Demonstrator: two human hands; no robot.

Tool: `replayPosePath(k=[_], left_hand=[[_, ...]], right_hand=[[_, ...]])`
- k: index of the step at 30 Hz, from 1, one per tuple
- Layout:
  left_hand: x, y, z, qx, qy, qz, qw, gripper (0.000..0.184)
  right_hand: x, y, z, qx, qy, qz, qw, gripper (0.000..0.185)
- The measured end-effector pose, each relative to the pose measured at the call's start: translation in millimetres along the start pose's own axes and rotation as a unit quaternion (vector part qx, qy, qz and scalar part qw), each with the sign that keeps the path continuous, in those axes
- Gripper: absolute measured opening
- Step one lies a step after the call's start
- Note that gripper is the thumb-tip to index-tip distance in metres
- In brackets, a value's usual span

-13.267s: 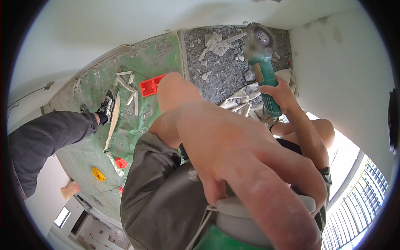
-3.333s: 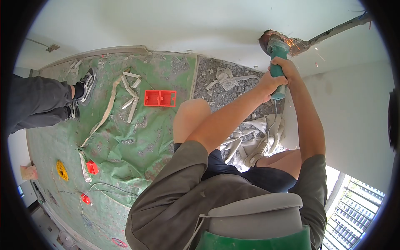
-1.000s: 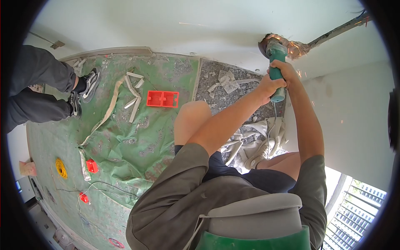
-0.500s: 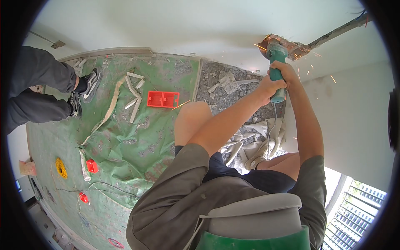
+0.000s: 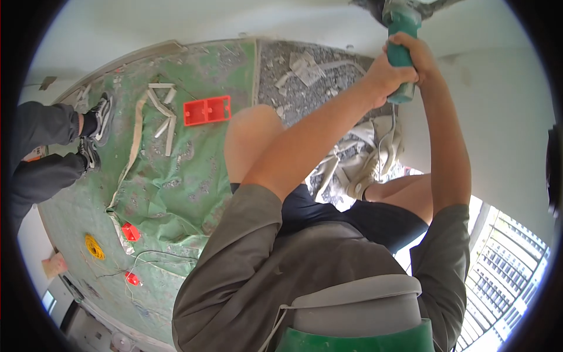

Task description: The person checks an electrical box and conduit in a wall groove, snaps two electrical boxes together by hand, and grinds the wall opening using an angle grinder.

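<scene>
A green angle grinder point(image 5: 400, 54) is held against the wall at the top edge, its disc end partly cut off by the frame. My left hand point(image 5: 388, 80) is wrapped round the lower part of its body. My right hand point(image 5: 417, 57) grips the same body from the right side, touching my left hand. From the grinder's lower end a cable point(image 5: 392, 126) hangs toward the floor. A dark, broken groove point(image 5: 431, 8) runs in the wall beside the grinder's head. No sparks are visible.
Green sheeting point(image 5: 158, 205) covers the floor, bearing a red double box point(image 5: 207, 110), pale strips point(image 5: 169, 136) and a yellow coil point(image 5: 94, 247). Rubble point(image 5: 281, 88) lies below the wall. A person's legs point(image 5: 50, 123) stand at left. Barred window point(image 5: 504, 270) at lower right.
The view has tilted, so wall, grinder and hands appear higher. The sparks seen earlier are gone. My left hand, near the camera 13 seconds ago, now holds the grinder too.
</scene>
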State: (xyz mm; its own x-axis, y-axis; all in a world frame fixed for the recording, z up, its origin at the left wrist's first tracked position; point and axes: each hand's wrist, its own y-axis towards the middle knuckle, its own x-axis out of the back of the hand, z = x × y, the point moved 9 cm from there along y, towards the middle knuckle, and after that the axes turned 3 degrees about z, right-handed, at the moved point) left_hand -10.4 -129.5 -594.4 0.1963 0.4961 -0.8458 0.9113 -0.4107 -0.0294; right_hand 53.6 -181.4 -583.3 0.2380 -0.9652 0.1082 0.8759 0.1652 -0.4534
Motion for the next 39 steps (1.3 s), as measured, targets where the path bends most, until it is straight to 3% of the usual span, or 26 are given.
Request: replayPosePath(k=[10, 39], left_hand=[[16.2, -2.3, -6.7, 0.001, 0.090, 0.030, 0.996, 0.037], [43.7, -1.3, -20.7, 0.001, 0.132, 0.063, 0.989, 0.045]], right_hand=[[-13.9, -5.7, 4.4, 0.068, 0.018, -0.019, 0.997, 0.025], [-33.0, 0.5, 4.4, 0.114, 0.045, -0.074, 0.990, 0.025]])
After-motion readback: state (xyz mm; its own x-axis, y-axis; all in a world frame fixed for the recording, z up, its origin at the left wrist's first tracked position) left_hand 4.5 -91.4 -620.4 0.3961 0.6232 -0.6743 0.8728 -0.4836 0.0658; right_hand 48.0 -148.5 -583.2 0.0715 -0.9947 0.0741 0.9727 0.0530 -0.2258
